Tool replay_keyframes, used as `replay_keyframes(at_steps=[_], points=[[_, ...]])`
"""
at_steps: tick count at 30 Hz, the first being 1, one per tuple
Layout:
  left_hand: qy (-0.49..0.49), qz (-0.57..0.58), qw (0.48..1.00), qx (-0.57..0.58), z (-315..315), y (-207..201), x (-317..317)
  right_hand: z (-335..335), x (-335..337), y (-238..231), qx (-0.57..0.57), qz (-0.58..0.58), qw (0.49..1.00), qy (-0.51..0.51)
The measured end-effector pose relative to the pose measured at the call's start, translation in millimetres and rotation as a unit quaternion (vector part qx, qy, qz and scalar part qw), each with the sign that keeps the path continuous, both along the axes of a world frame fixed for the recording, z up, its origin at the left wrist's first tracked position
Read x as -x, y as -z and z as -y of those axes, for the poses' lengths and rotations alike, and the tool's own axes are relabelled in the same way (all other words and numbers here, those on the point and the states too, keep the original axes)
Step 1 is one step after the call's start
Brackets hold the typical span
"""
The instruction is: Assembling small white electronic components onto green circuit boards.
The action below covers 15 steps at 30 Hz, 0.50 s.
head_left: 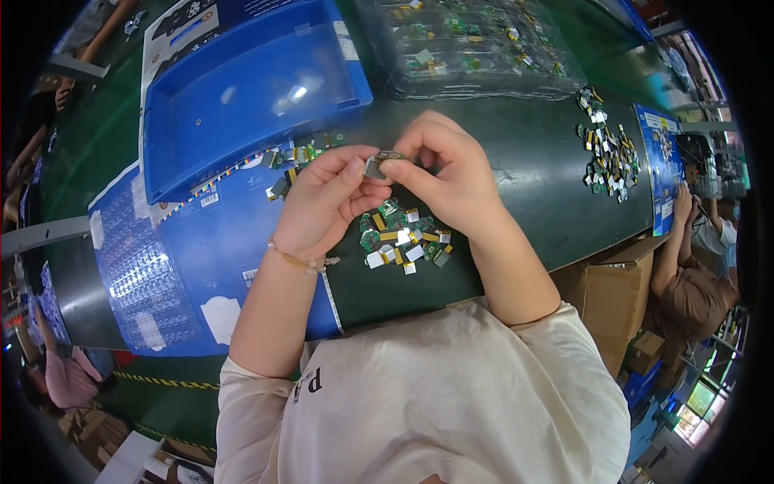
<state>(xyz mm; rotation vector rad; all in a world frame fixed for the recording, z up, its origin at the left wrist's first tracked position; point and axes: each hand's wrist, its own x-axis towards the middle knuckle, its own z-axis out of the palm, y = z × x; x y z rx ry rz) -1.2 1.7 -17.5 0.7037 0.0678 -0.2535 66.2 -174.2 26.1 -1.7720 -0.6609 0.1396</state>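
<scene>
Both of my hands meet above the dark green table, pinching a small circuit board with a silvery battery cell [374,168] between them. My left hand [329,189] grips its left side with thumb and fingers. From the right, my right hand [443,165] presses its thumb and fingertips on the same piece. Just below my hands lies a loose pile of small green circuit boards with silver and yellow cells [403,238]. Another cluster of such boards [302,153] sits by my left hand, partly hidden behind it.
A blue plastic bin [250,105] stands at the back left on blue printed sheets [218,266]. Stacked clear trays [484,48] full of boards are at the back. A clear blister tray [149,278] lies left. More boards [609,153] lie right; a cardboard box [609,298] stands below. Other people work nearby.
</scene>
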Motion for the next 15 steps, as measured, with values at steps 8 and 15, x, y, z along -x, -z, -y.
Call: replay_keyframes(at_steps=[8,15], points=[[-0.018,-0.002,1.0,-0.019,1.9,-1.8,1.1,-1.1,2.0,1.6,-0.009,0.004,1.0,0.007],[-0.027,-0.003,0.999,-0.025,3.2,-1.8,0.8,-4.2,5.1,4.7,-0.019,0.014,0.999,0.03]])
